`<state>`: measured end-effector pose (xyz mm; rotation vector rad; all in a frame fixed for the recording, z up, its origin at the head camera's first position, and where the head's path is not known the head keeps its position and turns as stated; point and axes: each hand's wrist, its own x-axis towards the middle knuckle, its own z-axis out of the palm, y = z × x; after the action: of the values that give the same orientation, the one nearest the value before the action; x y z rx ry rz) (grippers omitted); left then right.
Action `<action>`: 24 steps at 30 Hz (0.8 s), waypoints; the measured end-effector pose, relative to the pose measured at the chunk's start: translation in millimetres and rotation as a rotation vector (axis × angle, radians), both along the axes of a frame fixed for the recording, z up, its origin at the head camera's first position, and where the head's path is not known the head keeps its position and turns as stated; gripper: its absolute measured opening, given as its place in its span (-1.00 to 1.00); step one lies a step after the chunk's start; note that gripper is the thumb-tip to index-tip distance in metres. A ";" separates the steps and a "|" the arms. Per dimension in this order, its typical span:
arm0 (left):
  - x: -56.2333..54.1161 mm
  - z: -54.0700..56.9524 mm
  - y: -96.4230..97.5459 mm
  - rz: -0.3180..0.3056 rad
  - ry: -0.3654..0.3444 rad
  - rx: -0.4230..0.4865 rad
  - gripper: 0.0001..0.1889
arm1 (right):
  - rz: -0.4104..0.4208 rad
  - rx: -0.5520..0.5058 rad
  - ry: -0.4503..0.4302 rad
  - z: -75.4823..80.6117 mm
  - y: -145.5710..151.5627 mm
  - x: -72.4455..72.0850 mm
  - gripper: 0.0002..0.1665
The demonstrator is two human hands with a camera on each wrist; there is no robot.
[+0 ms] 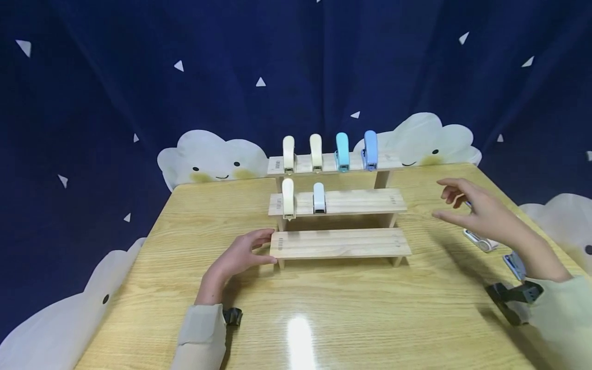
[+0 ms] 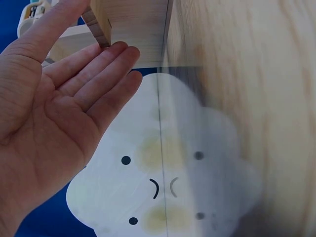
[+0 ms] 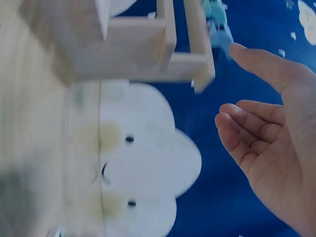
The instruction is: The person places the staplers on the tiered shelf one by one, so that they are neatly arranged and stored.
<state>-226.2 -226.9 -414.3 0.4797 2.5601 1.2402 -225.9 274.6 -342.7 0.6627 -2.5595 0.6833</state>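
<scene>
A three-tier wooden rack (image 1: pixel 342 244) stands mid-table. My left hand (image 1: pixel 242 252) is at the left end of its lowest board, thumb by the front corner and fingertips by the back one. In the left wrist view those fingers (image 2: pixel 94 84) are nearly straight against the board's end. My right hand (image 1: pixel 483 210) hangs above the table right of the rack, holding nothing, thumb apart from loosely bent fingers. Below it lie a white stapler (image 1: pixel 481 240) and a blue-grey stapler (image 1: pixel 514 264), partly hidden by the wrist. A bit of blue shows behind the hand.
On the top tier stand two cream staplers (image 1: pixel 289 154), a turquoise stapler (image 1: pixel 342 151) and a blue stapler (image 1: pixel 370 150). The middle tier bears a cream stapler (image 1: pixel 288 198) and a small pale stapler (image 1: pixel 319 198). A dark blue curtain (image 1: pixel 231 61) hangs behind the table.
</scene>
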 end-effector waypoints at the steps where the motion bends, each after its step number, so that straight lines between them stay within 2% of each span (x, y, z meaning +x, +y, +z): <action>1: -0.3 -0.4 -0.4 -0.001 0.002 -0.002 -0.16 | -0.016 -0.004 0.001 -2.4 7.2 2.6 -0.26; 6: -1.0 -1.6 -1.2 0.000 0.001 -0.006 -0.17 | -0.091 -0.054 0.002 -15.8 40.9 15.6 -0.27; 9: -0.9 -1.7 -0.6 0.001 -0.002 -0.007 -0.17 | -0.142 -0.081 -0.068 -23.5 60.9 24.0 -0.30; 12: 0.0 -2.0 -0.5 -0.003 -0.001 -0.005 -0.17 | -0.181 -0.054 -0.103 -32.9 81.2 31.1 -0.31; 16: 0.6 -2.0 -1.1 -0.012 0.011 0.000 -0.17 | -0.216 0.029 -0.086 -47.0 105.9 39.2 -0.31; 19: 0.3 -2.0 -1.5 -0.012 0.012 0.000 -0.17 | -0.250 0.071 -0.115 -57.0 119.6 44.4 -0.27; 24: -0.7 -2.1 -1.7 -0.015 0.014 -0.010 -0.17 | -0.255 0.076 -0.146 -73.5 138.5 52.1 -0.26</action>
<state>-226.9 -228.6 -416.4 0.5070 2.5683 1.2233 -173.8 413.1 -416.2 0.3100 -2.7510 0.5682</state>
